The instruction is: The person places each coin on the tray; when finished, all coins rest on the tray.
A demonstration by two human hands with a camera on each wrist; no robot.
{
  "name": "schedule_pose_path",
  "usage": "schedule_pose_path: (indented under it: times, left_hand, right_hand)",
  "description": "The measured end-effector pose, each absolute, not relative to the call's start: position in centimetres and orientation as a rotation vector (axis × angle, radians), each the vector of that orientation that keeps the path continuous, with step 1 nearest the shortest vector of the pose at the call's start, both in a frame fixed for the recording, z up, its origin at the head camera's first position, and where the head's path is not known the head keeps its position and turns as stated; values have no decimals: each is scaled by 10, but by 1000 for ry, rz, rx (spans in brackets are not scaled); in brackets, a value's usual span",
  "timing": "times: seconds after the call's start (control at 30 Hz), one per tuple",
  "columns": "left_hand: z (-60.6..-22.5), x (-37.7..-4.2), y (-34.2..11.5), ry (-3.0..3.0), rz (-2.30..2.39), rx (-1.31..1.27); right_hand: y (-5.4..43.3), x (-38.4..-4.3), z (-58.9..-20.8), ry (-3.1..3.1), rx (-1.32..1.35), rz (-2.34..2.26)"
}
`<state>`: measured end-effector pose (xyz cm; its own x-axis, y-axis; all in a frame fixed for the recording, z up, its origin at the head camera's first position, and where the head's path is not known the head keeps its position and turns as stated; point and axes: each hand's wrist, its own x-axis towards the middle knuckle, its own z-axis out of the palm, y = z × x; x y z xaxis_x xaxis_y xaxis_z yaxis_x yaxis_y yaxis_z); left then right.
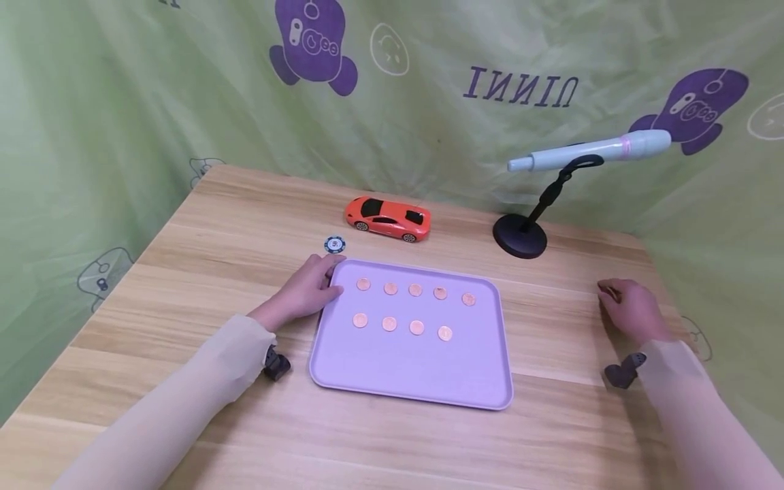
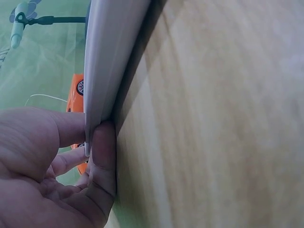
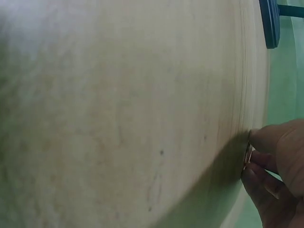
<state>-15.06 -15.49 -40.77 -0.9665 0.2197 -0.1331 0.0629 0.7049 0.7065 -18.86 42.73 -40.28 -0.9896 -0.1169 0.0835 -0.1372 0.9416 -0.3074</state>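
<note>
A purple tray (image 1: pixel 404 371) lies on the table with several copper coins (image 1: pixel 416 327) in two rows on it. At the tray's far left corner, my left hand (image 1: pixel 306 286) pinches the rim; in the left wrist view the thumb (image 2: pixel 71 127) is on one side of the tray edge (image 2: pixel 107 61) and a finger is beneath it. Well to the right of the tray, my right hand (image 1: pixel 633 309) is down at the table. Its fingertips pinch a thin coppery coin (image 3: pixel 248 154), seen nearly edge-on and mostly covered by the fingers.
Behind the tray stands an orange toy car (image 1: pixel 388 218), and a blue and white poker chip (image 1: pixel 334 244) lies near the left hand. A light blue microphone (image 1: pixel 588 153) rests on a black stand (image 1: pixel 520 235) at the back right. A green printed curtain (image 1: pixel 441 129) hangs behind the table.
</note>
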Motion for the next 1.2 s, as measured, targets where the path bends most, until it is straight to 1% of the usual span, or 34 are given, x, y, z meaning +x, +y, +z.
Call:
schedule_pose_path:
  times: [0.73,0.97,1.2]
  left_hand:
    - [-408,-152,-154,2708,1113,223]
    - [-408,-151,-154,2704,1116,222]
    - [-408,-150,-154,2713,1118,232]
  right_hand:
    - [434,-191,-400,-3037,131,496]
    - [439,-191,-400,-3081,72,569]
    - [430,-187,-401,-2976,18,634]
